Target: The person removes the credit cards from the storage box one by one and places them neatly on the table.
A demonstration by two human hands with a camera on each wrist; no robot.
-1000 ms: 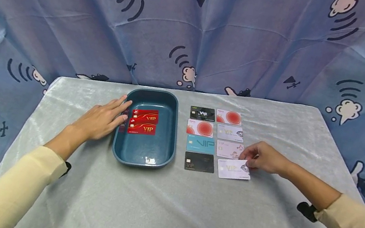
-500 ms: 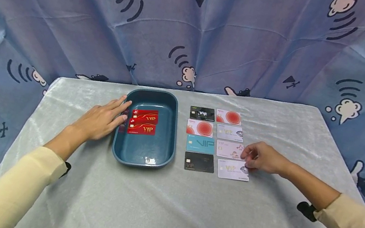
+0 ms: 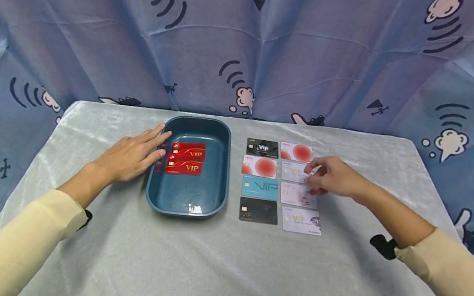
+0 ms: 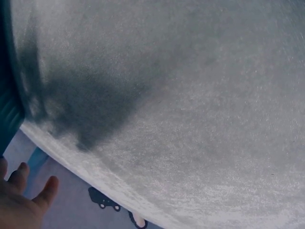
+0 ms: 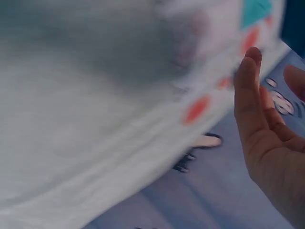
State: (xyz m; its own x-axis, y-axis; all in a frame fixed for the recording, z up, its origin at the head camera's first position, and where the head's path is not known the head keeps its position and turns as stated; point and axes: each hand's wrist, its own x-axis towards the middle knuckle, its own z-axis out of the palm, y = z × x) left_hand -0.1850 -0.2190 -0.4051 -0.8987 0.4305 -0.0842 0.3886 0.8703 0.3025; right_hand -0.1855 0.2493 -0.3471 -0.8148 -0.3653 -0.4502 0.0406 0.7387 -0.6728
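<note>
My left hand [image 3: 132, 157] rests with fairly straight fingers on the left rim of a dark teal tray [image 3: 184, 207]. Inside the tray lie two red VIP cards, an upper one [image 3: 189, 150] and a lower one [image 3: 184, 167] that overlap. Over the right column of cards hovers my right hand [image 3: 338, 177], thumb and fingers apart and nothing between them. Its fingertips cover the right end of a white VIP card [image 3: 292, 171] and come near the pink VIP card [image 3: 293, 194]. Another white VIP card [image 3: 302, 221] lies flat at the column's near end.
The left column has a black and white Vip card [image 3: 263, 148], a red-circle card [image 3: 259, 166], a teal VIP card [image 3: 260, 187] and a black VIP card [image 3: 259, 210]. Another red-circle card [image 3: 296, 152] tops the right column. A patterned curtain [image 3: 256, 40] hangs behind the cloth-covered table [image 3: 196, 273].
My right hand has let go of the nearest white VIP card, now flat and slightly further left. It has moved away from me and left, over the middle cards. The left hand stays put.
</note>
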